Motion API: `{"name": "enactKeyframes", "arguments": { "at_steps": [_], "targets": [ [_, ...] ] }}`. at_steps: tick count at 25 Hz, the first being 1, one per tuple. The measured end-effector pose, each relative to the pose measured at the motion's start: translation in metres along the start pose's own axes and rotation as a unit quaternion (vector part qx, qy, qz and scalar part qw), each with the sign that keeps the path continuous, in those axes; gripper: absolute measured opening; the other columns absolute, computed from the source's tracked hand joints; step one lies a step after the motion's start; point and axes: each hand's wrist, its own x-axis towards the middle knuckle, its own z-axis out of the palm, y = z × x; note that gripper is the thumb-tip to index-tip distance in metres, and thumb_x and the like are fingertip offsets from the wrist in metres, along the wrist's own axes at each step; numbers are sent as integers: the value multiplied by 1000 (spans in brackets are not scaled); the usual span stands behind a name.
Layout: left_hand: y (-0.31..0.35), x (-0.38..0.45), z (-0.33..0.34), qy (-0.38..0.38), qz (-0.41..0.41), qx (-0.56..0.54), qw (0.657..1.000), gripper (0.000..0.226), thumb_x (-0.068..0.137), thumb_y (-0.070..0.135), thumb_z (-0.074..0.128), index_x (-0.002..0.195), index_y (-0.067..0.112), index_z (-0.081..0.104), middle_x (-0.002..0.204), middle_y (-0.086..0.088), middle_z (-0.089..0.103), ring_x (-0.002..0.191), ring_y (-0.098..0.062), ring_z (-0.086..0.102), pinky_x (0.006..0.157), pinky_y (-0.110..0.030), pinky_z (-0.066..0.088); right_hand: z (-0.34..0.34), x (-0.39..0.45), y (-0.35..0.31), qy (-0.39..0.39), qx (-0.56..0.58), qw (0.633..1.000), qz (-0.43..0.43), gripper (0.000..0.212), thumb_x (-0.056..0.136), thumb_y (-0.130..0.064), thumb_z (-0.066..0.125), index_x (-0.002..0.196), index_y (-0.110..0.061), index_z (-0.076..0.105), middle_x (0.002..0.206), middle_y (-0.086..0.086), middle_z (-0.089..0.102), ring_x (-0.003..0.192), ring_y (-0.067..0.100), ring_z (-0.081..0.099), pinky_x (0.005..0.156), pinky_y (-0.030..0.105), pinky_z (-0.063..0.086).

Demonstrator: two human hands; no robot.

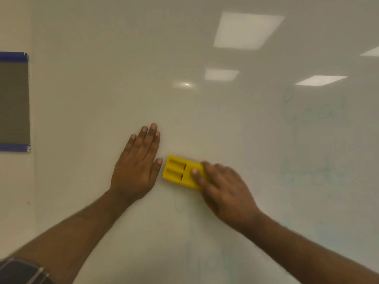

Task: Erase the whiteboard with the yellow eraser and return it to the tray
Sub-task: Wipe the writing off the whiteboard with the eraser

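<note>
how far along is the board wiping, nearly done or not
Partway. The whiteboard around the hands looks wiped. The right hand holds the yellow eraser against it; the left hand rests flat alongside. Faint green writing remains at right, and the tray is not in view.

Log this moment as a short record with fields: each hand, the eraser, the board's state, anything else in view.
left hand: left hand flat on the whiteboard, fingers straight
right hand: right hand holds the yellow eraser against the board, motion-blurred
eraser: right of the left thumb, its left end uncovered
board state: faint greenish writing remains at right; fainter traces below centre
tray: not in view
other: grey panel with blue tape edges at far left; ceiling light reflections on the board
</note>
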Motion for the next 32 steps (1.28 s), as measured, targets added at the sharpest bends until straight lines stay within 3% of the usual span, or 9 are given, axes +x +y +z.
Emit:
{"name": "enactKeyframes", "arguments": {
  "at_steps": [5,9,12,16,19,22,27,29,32],
  "targets": [
    [2,-3,-2,-4,-5,-2,1000,65,105,37,32,160,5,18,169,-11,16,157,-27,14,126,-47,19,-21,-48,8,-86,-8,982,-167,44,94,-21,58,137,-14,55,127,17,62,104,35,62,98,42,44],
    [12,-9,0,9,-51,-23,998,67,105,39,33,161,6,17,170,-9,13,158,-26,12,127,-46,15,-34,-12,50,-28,-30,998,-40,44,95,-27,57,137,-12,54,127,21,60,102,39,61,89,42,43],
    [20,-21,5,8,-71,-40,997,67,105,39,33,161,6,14,170,-9,10,158,-27,9,128,-46,12,-16,6,32,18,3,998,68,45,95,-26,58,138,-13,54,131,21,57,105,39,57,86,42,45],
    [19,-36,5,-12,-56,-32,998,68,105,38,33,160,4,15,169,-13,13,158,-29,10,127,-47,15,1,-48,-21,-64,41,995,-71,45,96,-21,57,140,-15,51,132,19,58,105,36,57,88,39,43],
    [20,-41,2,-24,-56,-36,998,68,105,39,33,160,4,15,169,-13,13,158,-28,10,127,-46,14,-15,-89,-18,-118,40,982,-140,46,95,-16,58,140,-16,51,130,16,60,105,34,60,93,39,43],
    [20,-43,3,-19,-59,-33,998,67,106,39,32,161,5,14,170,-11,12,158,-27,9,128,-46,13,-34,-82,20,-104,6,989,-102,45,96,-22,55,141,-18,50,132,16,59,109,35,58,92,39,41],
    [27,-50,6,-3,-84,-38,996,65,105,35,34,160,4,16,170,-11,12,158,-28,10,127,-47,14,-32,-16,29,-44,45,993,97,57,91,-25,61,142,-7,45,134,11,58,108,35,56,92,40,43],
    [28,-55,8,-1,-82,-44,996,66,104,34,35,160,5,16,170,-11,13,158,-29,11,128,-47,13,-24,-21,4,-60,64,993,84,54,88,-22,67,136,-4,53,129,15,61,103,37,61,88,40,48],
    [26,-59,9,-5,-78,-42,996,67,105,36,34,161,7,14,170,-9,11,157,-29,12,128,-46,13,-17,-63,-37,-98,60,993,-26,47,89,-22,65,133,-7,57,122,11,64,98,31,63,83,34,47]
  ]
}}
